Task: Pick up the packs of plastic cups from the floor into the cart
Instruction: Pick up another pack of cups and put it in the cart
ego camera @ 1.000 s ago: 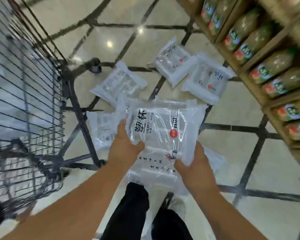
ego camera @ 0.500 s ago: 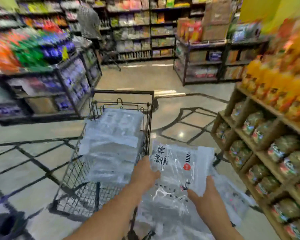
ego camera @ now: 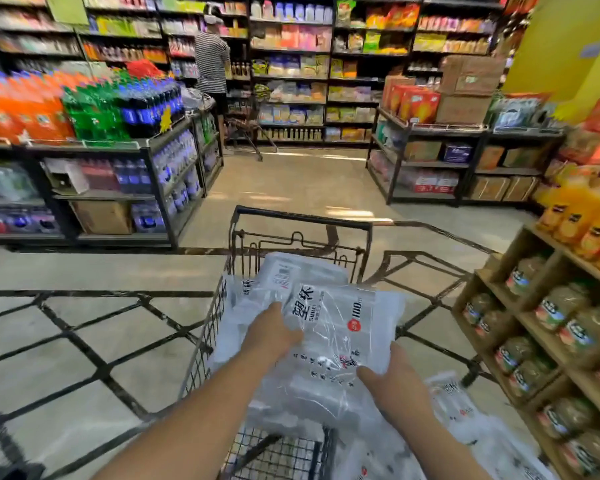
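Observation:
A clear pack of plastic cups with black print and a red dot hangs over the black wire cart. My left hand grips its left edge and my right hand grips its lower right corner. Under it, several more packs lie piled inside the cart basket. Other packs show at the lower right, beside the cart; I cannot tell whether they hang from my grip or lie on the floor.
A wooden shelf of packaged goods runs along the right, close to the cart. Black racks of bottled drinks stand at the left. A person in a striped top stands at the far shelves beside another cart. Tiled floor stretches left.
My view has swung up from the floor to the aisle. Both hands have carried the pack leftward from above the floor to over the cart basket.

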Demonstrator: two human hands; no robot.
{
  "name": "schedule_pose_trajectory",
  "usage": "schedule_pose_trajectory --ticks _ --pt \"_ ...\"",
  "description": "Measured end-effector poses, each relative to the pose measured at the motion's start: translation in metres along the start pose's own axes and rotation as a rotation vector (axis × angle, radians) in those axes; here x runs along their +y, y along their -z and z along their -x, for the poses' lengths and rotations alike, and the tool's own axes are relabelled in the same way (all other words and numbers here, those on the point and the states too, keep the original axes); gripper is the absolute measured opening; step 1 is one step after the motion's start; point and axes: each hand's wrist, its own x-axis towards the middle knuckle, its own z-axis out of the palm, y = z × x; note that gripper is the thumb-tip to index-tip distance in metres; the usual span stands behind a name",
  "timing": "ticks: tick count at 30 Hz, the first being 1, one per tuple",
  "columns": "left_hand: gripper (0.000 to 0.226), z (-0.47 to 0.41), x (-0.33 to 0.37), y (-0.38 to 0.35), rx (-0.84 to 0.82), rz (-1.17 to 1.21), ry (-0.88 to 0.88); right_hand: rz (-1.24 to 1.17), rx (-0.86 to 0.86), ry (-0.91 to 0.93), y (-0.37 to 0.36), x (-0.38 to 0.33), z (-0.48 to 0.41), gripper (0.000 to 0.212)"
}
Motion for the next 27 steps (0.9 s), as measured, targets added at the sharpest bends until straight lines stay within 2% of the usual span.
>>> schedule_pose_trajectory --ticks 3,7,13,18,20,24,27 --pt "0.077 -0.052 -0.022 0.052 0.014 -0.035 0.003 -0.022 -0.019 -0.018 -0.043 -0.057 -0.038 0.079" --pt "0.06 -0.128 -0.04 0.112 -0.009 -0.125 -0.009 -0.064 -0.009 -0.046 -0.084 -0.126 -0.086 0.085" --pt "0.057 -0.217 -0.051 0.149 -0.03 -0.17 -0.007 -0.121 -0.012 -0.089 -0.113 -0.188 -0.158 0.079" --pt "0.068 -0.266 -0.049 0.143 -0.075 -0.135 0.012 -0.114 0.017 -0.103 -0.11 -0.202 -0.209 0.074" --pt "0.074 -0.27 -0.05 0.127 -0.121 -0.128 0.028 -0.104 0.023 -0.133 -0.108 -0.193 -0.22 0.072" --pt "0.069 -0.267 -0.054 0.099 -0.151 -0.111 0.066 -0.119 0.006 -0.219 -0.119 -0.171 -0.226 0.078" --pt "0.08 -0.274 -0.055 0.097 -0.159 -0.094 0.048 -0.134 0.036 -0.24 -0.125 -0.164 -0.23 0.078"
